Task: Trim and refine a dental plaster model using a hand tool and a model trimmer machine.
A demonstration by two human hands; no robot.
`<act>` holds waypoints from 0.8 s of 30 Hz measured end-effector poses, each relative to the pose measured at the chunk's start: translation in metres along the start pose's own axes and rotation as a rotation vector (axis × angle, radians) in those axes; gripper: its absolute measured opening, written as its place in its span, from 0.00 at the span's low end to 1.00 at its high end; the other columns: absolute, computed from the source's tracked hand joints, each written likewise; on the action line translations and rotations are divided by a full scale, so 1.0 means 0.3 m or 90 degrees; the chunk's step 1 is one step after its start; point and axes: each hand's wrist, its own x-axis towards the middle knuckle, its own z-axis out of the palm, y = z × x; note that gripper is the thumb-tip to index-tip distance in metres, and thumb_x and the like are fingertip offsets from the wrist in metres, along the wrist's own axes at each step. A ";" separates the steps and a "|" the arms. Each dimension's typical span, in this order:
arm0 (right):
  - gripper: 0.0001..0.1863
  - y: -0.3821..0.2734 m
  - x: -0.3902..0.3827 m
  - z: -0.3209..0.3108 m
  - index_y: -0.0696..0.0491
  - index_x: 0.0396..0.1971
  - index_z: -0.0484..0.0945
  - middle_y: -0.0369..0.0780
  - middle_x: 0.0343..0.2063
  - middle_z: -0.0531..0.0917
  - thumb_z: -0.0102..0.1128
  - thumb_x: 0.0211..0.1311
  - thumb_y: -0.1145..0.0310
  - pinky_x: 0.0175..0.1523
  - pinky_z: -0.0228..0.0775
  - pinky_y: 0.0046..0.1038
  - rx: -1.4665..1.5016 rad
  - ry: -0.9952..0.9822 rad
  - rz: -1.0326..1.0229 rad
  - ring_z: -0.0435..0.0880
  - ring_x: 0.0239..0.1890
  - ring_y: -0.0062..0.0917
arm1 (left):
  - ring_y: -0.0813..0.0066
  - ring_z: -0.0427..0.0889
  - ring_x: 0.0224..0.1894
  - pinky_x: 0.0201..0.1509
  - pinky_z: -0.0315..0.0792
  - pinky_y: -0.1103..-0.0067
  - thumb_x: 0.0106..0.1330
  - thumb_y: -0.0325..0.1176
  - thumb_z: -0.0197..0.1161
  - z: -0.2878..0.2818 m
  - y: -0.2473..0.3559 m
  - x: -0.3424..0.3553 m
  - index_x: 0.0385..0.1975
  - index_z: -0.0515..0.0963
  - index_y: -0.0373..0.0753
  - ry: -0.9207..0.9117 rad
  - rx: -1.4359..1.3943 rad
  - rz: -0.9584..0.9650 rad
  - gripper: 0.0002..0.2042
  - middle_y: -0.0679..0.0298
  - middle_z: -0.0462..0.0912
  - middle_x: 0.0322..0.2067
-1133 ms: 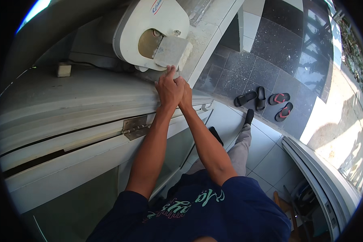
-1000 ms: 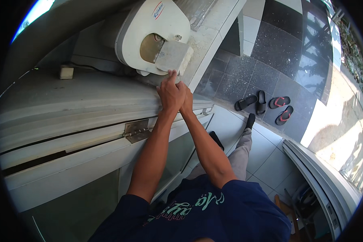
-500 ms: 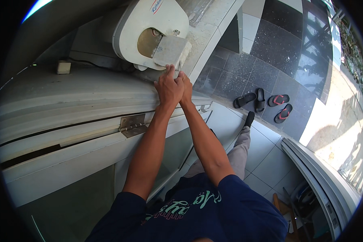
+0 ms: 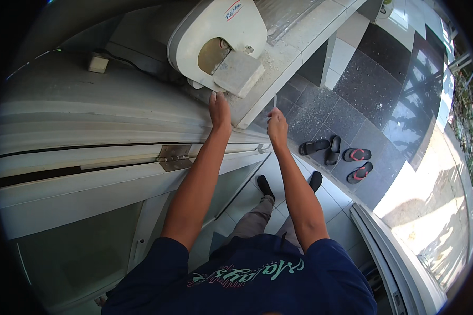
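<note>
My left hand [image 4: 219, 109] is open, fingers stretched out at the lower edge of the white appliance [image 4: 197, 39], beside a dusty grey square block [image 4: 239, 73]; whether it touches them I cannot tell. The appliance has a round-cornered opening with metal fittings inside. My right hand [image 4: 276, 126] is closed on a thin pale strip-like tool [image 4: 275, 98], held upright out beside the tiled ledge [image 4: 291, 47], to the right of the block. Its exact kind is too small to tell.
A hinged white frame [image 4: 115, 170] with glass panels runs below my arms. A small plug-like box [image 4: 98, 63] with a cable lies left. Black slides [image 4: 314, 147] and flip-flops [image 4: 357, 155] lie on dark tiles. A sliding-door track [image 4: 383, 257] runs at lower right.
My hands were together under the block; now my right hand has moved right and down, away from it, with the thin tool. My left hand stays near the appliance. The view has shifted.
</note>
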 end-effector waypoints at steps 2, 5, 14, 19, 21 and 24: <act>0.21 0.059 -0.029 -0.191 0.58 0.36 0.77 0.42 0.20 0.76 0.37 0.70 0.58 0.31 0.67 0.33 -0.004 -0.015 0.078 0.76 0.22 0.31 | 0.59 0.59 0.69 0.69 0.56 0.72 0.69 0.35 0.47 0.076 -0.020 0.038 0.68 0.51 0.35 0.084 -0.203 -0.160 0.29 0.49 0.57 0.67; 0.18 0.112 -0.152 -0.444 0.56 0.46 0.76 0.34 0.19 0.71 0.38 0.70 0.63 0.21 0.61 0.20 0.001 -0.023 0.207 0.69 0.16 0.14 | 0.53 0.52 0.71 0.72 0.48 0.71 0.70 0.36 0.46 0.211 -0.069 0.027 0.69 0.35 0.30 0.077 -0.111 0.020 0.35 0.42 0.47 0.69; 0.17 -0.198 -0.258 -0.542 0.54 0.53 0.70 0.31 0.21 0.71 0.41 0.73 0.61 0.18 0.55 0.17 -0.125 -0.257 0.160 0.66 0.18 0.12 | 0.64 0.81 0.48 0.51 0.72 0.76 0.65 0.30 0.49 0.258 -0.205 -0.275 0.61 0.64 0.28 0.080 -0.193 -0.133 0.24 0.48 0.79 0.51; 0.15 -0.318 -0.139 -0.350 0.56 0.48 0.71 0.37 0.19 0.76 0.46 0.71 0.61 0.21 0.63 0.23 -0.452 -0.347 -0.208 0.75 0.19 0.18 | 0.66 0.82 0.46 0.49 0.74 0.75 0.66 0.30 0.49 0.222 -0.248 -0.326 0.53 0.71 0.27 0.097 -0.274 -0.104 0.19 0.49 0.82 0.46; 0.15 -0.317 -0.076 -0.257 0.57 0.46 0.72 0.37 0.18 0.76 0.45 0.71 0.62 0.22 0.63 0.24 -0.478 -0.374 -0.259 0.74 0.18 0.19 | 0.67 0.82 0.46 0.49 0.74 0.77 0.67 0.29 0.48 0.219 -0.232 -0.321 0.53 0.71 0.27 0.131 -0.236 -0.063 0.18 0.49 0.82 0.46; 0.15 -0.309 -0.020 -0.151 0.58 0.41 0.74 0.38 0.18 0.76 0.44 0.71 0.62 0.22 0.63 0.25 -0.467 -0.382 -0.284 0.73 0.18 0.19 | 0.70 0.82 0.45 0.49 0.74 0.80 0.68 0.29 0.49 0.205 -0.180 -0.311 0.53 0.72 0.26 0.142 -0.230 -0.036 0.17 0.51 0.82 0.45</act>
